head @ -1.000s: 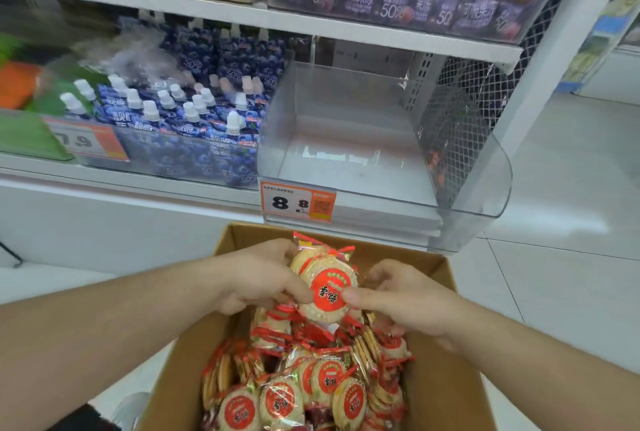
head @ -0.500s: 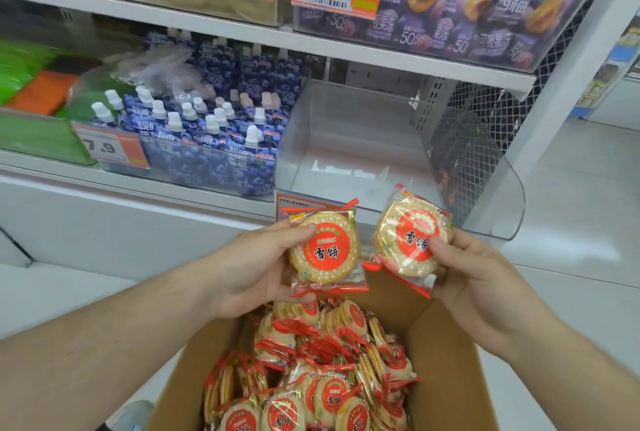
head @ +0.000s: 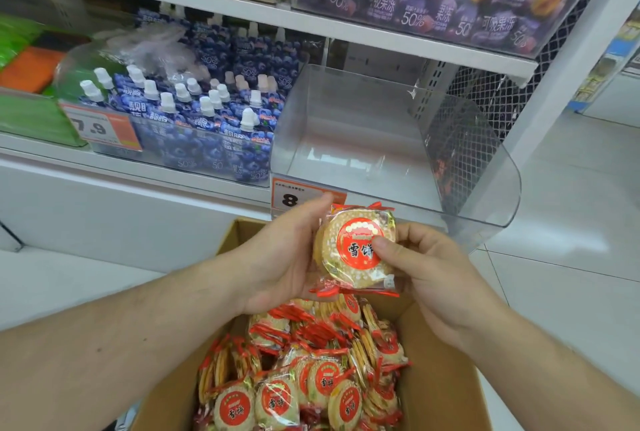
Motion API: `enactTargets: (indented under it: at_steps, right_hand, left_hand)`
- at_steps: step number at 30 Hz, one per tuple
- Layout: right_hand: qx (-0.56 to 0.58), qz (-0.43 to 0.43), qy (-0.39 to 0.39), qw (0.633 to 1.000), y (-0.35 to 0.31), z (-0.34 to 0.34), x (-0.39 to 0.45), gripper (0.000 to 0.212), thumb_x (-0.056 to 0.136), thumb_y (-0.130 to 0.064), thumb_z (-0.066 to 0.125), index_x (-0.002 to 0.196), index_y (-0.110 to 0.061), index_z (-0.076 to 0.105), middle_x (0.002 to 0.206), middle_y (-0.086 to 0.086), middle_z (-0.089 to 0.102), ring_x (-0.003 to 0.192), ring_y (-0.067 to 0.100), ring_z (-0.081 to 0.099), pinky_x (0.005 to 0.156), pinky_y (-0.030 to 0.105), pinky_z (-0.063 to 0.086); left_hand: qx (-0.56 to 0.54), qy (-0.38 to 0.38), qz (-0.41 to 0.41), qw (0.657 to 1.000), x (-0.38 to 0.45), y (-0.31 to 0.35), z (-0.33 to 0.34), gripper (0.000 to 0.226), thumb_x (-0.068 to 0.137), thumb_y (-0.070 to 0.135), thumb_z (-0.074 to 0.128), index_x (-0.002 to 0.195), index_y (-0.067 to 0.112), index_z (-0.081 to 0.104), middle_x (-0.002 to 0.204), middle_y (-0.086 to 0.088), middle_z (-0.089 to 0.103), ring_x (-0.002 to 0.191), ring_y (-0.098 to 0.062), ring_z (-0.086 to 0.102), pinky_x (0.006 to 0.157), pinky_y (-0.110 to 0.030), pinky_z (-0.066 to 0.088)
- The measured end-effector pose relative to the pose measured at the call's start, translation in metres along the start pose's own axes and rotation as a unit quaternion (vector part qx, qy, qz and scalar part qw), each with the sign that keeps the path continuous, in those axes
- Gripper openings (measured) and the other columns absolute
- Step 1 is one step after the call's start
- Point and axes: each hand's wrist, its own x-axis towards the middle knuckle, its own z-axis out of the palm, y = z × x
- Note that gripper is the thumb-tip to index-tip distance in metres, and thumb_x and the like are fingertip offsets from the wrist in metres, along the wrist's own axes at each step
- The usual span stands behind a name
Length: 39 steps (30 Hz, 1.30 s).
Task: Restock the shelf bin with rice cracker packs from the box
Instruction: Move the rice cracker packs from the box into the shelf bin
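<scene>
2 hands: left hand [head: 277,257], right hand [head: 433,271], both on the held rice cracker packs [head: 356,250], which look stacked, approx. 2, exact no. unclear. 1 cardboard box [head: 446,385], packs inside too many to count. 1 clear shelf bin [head: 478,167], 0 packs in it. 4 price tags visible. Blue pouches: 12+, rest hidden.

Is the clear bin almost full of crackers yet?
Not yet. The clear bin holds no packs. Both the left hand and right hand hold a rice cracker pack just below it. The box still has many packs.
</scene>
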Motion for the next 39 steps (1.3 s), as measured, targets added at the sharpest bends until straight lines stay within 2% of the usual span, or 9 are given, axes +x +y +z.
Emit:
enactTargets:
  at_steps: [3,6,10,15,20,25,31,35,39]
  right_hand:
    - [-0.024,-0.015,0.007,1.000,0.000,0.002,-0.001,0.038,0.061,-0.032,0.076,0.088,-0.009,0.064,0.089,0.017,0.070,0.075,0.024,0.065,0.066,0.031,0.053]
    - [-0.019,0.001,-0.003,1.000,-0.001,0.005,-0.004,0.044,0.065,-0.030,0.074,0.103,-0.011,0.060,0.092,0.010,0.074,0.074,0.016,0.072,0.058,0.021,0.053]
    - [-0.025,0.024,-0.073,0.997,-0.012,0.006,-0.011,0.051,0.073,-0.021,0.071,0.120,-0.006,0.061,0.099,0.009,0.076,0.084,0.019,0.074,0.062,0.020,0.056]
    - [-0.019,0.027,-0.080,0.996,-0.037,0.001,0.000,0.041,0.071,-0.020,0.079,0.105,0.000,0.069,0.098,0.018,0.074,0.082,0.026,0.068,0.070,0.027,0.051]
    - [-0.057,-0.031,-0.020,0.998,-0.078,0.000,0.043,0.021,0.068,-0.027,0.075,0.084,-0.014,0.067,0.070,-0.001,0.059,0.057,0.009,0.039,0.056,0.026,0.027]
    - [-0.153,-0.022,0.082,0.985,-0.088,0.005,0.130,0.017,0.084,-0.021,0.077,0.092,-0.014,0.065,0.060,-0.007,0.060,0.049,0.009,0.037,0.049,0.024,0.026]
    - [-0.202,-0.014,0.114,0.973,-0.068,0.021,0.232,0.035,0.081,-0.017,0.080,0.111,-0.010,0.062,0.087,0.003,0.067,0.058,0.011,0.054,0.042,0.021,0.037]
    - [-0.221,-0.032,0.118,0.968,-0.053,0.030,0.284,0.040,0.081,-0.015,0.079,0.118,-0.006,0.065,0.116,0.011,0.070,0.100,0.026,0.068,0.091,0.039,0.055]
    - [-0.289,-0.061,0.143,0.945,-0.036,0.036,0.310,0.037,0.087,-0.016,0.073,0.121,-0.003,0.064,0.119,0.011,0.067,0.113,0.029,0.063,0.100,0.037,0.048]
  left_hand:
    - [0.050,0.035,0.024,0.998,-0.004,-0.001,0.001,0.071,0.076,0.038,0.070,0.140,0.021,0.045,0.117,-0.002,0.071,0.115,-0.026,0.063,0.107,-0.053,0.041]
    - [0.045,0.044,0.041,0.997,-0.006,-0.001,0.001,0.045,0.088,0.026,0.066,0.131,0.021,0.051,0.114,-0.005,0.072,0.115,-0.029,0.063,0.108,-0.054,0.040]
    - [0.059,0.044,0.053,0.996,-0.010,0.003,0.004,0.037,0.089,0.025,0.065,0.124,0.020,0.053,0.114,-0.004,0.072,0.110,-0.025,0.066,0.103,-0.045,0.047]
    - [0.073,0.108,0.119,0.984,0.003,0.034,0.002,0.016,0.079,0.038,0.068,0.084,0.024,0.075,0.093,-0.010,0.071,0.081,-0.019,0.071,0.074,-0.038,0.053]
    - [0.311,0.350,0.359,0.808,0.014,0.084,-0.028,0.005,0.088,0.022,0.062,0.087,0.026,0.058,0.086,0.013,0.053,0.072,-0.003,0.050,0.069,-0.023,0.040]
    - [0.496,0.416,0.333,0.686,0.049,0.085,-0.057,0.043,0.083,0.020,0.065,0.124,0.021,0.056,0.127,0.000,0.050,0.115,-0.023,0.046,0.095,-0.039,0.035]
    - [0.485,0.389,0.326,0.712,0.071,0.078,-0.071,0.064,0.079,-0.001,0.057,0.141,0.013,0.047,0.136,-0.003,0.047,0.125,-0.024,0.046,0.099,-0.037,0.036]
    - [0.460,0.397,0.338,0.719,0.077,0.075,-0.071,0.068,0.074,-0.006,0.053,0.141,0.009,0.047,0.130,-0.006,0.049,0.119,-0.025,0.049,0.099,-0.036,0.042]
    - [0.456,0.396,0.339,0.721,0.076,0.076,-0.072,0.069,0.075,-0.006,0.052,0.141,0.013,0.046,0.132,-0.001,0.046,0.119,-0.020,0.048,0.101,-0.034,0.041]
